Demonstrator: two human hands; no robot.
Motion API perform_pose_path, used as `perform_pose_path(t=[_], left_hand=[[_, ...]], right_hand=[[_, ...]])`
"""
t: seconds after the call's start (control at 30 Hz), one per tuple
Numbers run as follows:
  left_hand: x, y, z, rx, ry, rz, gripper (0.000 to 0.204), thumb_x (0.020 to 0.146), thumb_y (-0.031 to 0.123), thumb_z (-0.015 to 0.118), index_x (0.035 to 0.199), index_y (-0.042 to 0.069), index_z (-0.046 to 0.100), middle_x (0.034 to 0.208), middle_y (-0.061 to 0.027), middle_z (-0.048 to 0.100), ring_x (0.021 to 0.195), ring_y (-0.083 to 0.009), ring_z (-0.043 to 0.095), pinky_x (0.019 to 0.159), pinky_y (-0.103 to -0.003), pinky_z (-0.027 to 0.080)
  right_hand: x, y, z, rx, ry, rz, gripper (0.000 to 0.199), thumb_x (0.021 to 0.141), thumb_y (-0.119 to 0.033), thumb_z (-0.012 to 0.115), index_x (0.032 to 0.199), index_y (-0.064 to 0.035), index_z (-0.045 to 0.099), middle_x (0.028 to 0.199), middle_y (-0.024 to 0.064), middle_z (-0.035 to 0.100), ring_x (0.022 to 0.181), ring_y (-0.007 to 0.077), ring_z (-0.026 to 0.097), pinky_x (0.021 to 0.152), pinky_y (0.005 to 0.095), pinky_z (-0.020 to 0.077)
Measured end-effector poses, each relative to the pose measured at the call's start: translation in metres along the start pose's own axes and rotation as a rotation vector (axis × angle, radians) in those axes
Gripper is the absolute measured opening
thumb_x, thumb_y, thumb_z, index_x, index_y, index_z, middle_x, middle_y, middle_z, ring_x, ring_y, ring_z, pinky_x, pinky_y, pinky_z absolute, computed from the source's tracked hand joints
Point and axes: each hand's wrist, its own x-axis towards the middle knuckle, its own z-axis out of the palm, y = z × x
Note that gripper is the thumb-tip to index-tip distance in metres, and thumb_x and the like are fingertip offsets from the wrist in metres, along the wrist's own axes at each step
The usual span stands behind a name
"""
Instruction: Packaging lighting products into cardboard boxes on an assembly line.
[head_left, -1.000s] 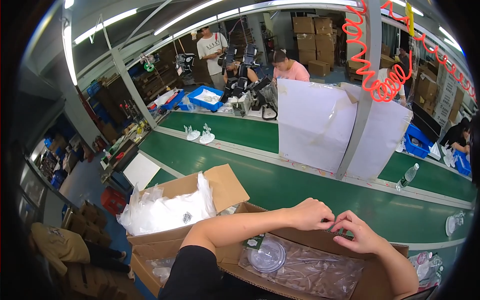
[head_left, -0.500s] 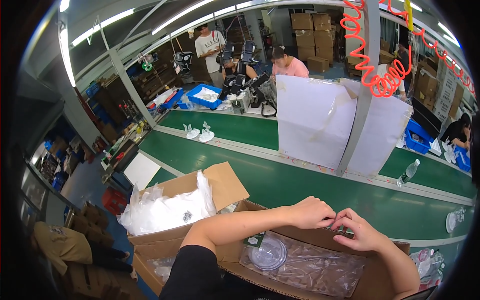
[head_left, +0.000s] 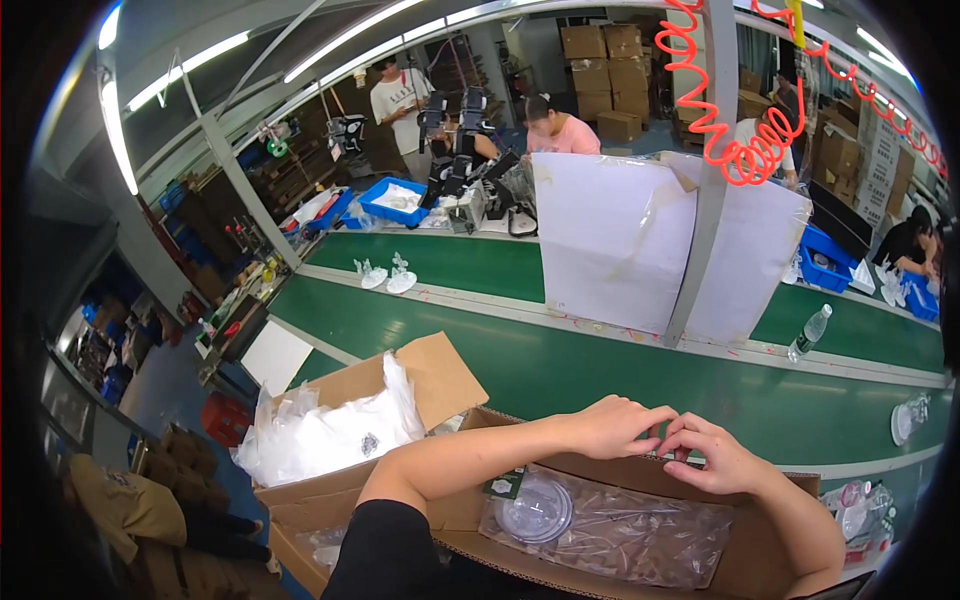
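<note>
One carton [head_left: 755,540], long axis crosswise, left hand [head_left: 612,427], right hand [head_left: 715,457] close together, loosely curled, hold unclear

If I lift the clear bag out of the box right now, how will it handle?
Clear bag: probably floppy, since its film is creased. Possibly slippery, going by the glossy glare. Unlikely to roll, as it lies flat in the box.
</note>
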Motion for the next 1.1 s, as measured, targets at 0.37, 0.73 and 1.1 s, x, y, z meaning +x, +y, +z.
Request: perform_pose_path(t=[0.37,0.73,1.1], left_hand=[[-0.002,0.003,-0.006,0.029,0.044,0.084,0.081,0.095,0.015,0.065,0.165,0.025,0.024,0.115,-0.0062,0.074,0.084,-0.0283,0.073,0.071,-0.038,0.057],[0.001,0.001,0.001,-0.016,0.066,0.091,0.077,0.094,0.014,0.064,0.163,0.028,0.031,0.111,-0.0063,0.073,0.079,-0.0297,0.072,0.067,-0.04,0.056],[0.0,-0.002,-0.001,-0.025,0.061,0.099,0.074,0.095,0.015,0.063,0.162,0.026,0.032,0.107,-0.0066,0.074,0.077,-0.0299,0.072,0.065,-0.039,0.055]], right_hand=[[0.003,0.001,0.0,-0.039,-0.027,-0.025,0.022,0.095,-0.018,0.071,0.113,-0.0075,0.065,0.115,0.0069,0.058,0.079,0.0163,0.063,0.072,0.0314,0.0566],[-0.001,0.003,-0.001,-0.068,-0.018,-0.037,0.023,0.095,-0.021,0.071,0.113,-0.0078,0.066,0.117,0.0073,0.059,0.078,0.018,0.062,0.072,0.033,0.0563],[0.002,0.004,-0.001,-0.072,-0.018,-0.037,0.024,0.095,-0.023,0.071,0.111,-0.0071,0.066,0.115,0.0077,0.06,0.077,0.019,0.061,0.071,0.0339,0.0559]])
